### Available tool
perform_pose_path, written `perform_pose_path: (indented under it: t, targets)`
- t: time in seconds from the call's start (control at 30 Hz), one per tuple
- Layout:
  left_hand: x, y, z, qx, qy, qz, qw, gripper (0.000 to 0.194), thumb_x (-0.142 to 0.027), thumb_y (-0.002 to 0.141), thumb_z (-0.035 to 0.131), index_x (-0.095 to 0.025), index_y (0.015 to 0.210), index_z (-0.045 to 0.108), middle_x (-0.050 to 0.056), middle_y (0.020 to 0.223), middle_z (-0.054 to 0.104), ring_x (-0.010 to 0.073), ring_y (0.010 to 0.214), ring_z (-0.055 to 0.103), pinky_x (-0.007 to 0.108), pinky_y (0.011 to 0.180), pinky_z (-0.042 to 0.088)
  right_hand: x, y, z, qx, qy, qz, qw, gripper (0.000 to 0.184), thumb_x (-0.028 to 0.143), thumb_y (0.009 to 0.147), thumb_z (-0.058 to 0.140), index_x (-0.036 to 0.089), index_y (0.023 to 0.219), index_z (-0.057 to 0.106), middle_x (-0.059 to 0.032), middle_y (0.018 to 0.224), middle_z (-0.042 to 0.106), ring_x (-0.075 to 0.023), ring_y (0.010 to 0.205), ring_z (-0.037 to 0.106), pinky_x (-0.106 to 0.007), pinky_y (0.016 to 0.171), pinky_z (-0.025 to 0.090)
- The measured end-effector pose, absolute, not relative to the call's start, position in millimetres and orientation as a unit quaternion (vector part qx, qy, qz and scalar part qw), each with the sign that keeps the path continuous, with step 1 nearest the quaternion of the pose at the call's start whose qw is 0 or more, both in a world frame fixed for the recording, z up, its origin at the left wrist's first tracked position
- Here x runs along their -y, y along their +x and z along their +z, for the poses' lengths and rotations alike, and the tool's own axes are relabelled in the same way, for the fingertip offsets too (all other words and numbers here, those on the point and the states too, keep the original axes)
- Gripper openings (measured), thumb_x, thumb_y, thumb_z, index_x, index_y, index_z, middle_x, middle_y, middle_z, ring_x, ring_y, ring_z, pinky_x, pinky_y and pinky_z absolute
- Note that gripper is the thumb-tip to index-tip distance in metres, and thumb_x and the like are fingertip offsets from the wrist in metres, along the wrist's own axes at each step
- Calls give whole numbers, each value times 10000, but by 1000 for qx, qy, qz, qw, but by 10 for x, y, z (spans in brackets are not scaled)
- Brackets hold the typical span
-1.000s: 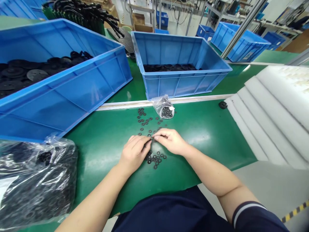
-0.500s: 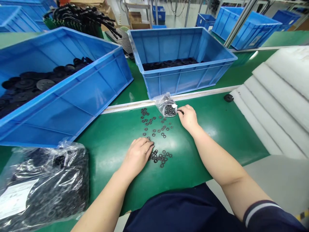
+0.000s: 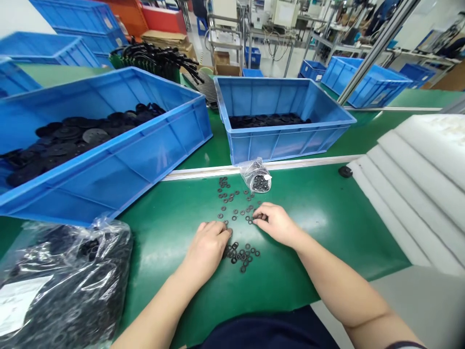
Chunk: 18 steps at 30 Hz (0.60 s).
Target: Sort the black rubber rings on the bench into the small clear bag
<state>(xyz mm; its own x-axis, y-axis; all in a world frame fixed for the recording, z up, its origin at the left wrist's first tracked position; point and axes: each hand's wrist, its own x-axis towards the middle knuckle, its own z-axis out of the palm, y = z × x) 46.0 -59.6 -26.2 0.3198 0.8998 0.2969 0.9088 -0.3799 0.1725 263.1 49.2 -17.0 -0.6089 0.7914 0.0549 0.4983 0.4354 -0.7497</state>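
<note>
R hand [image 3: 278, 224] withdrawn from poly bag [image 3: 260, 178] to black washers [image 3: 242, 257].
Held half-closed, grip unclear; L hand [image 3: 208, 250] curled beside washers, hold also unclear.

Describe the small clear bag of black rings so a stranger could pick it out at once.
On the green workbench, find the blue crate at the far side. Just below its front wall, against a white strip, sits a small clear plastic bag with black rings inside. It is far smaller than the big bag at the near left, and sits above the loose black rings.
</note>
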Motion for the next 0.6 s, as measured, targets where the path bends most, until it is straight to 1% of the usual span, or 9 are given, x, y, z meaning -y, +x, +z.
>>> perform_pose_path:
  t: [0.13,0.23,0.37,0.5,0.6]
  targets:
    - [597,492,-224,562,-813,-149,31,258,-137,976,479,-179,777,639,50,757,566,204,730,499,348,683,363,-440,2538,-190,860,-373,300,176,122,76,830,689,191,843,728,-19,808,665,-160,784,614,-290,747,492]
    - [609,529,-191,563,-813,-145,40,248,-120,962,492,-182,772,637,55,756,565,210,730,494,351,671,351,-447,2535,-200,870,-367,279,175,115,100,853,678,201,858,734,-26,825,684,-172,813,621,-301,778,489]
    - [622,546,-202,568,-809,-148,40,248,-109,964,479,-175,789,642,63,775,569,212,742,489,351,675,352,-437,2514,-180,873,-373,264,170,109,107,869,643,189,854,712,-32,835,689,-178,825,611,-302,799,476]
    - [611,532,-257,574,-802,-162,32,244,-137,986,460,-167,860,667,70,813,595,213,767,500,351,695,356,-401,2443,-143,874,-407,232,130,102,117,874,606,175,848,686,-44,839,672,-185,834,592,-300,809,450]
    - [589,539,-286,576,-799,-167,54,220,-154,988,477,-161,908,682,76,846,626,219,785,512,350,696,348,-376,2401,-136,860,-436,239,118,107,111,853,605,181,836,684,-33,826,661,-172,801,581,-282,779,431]
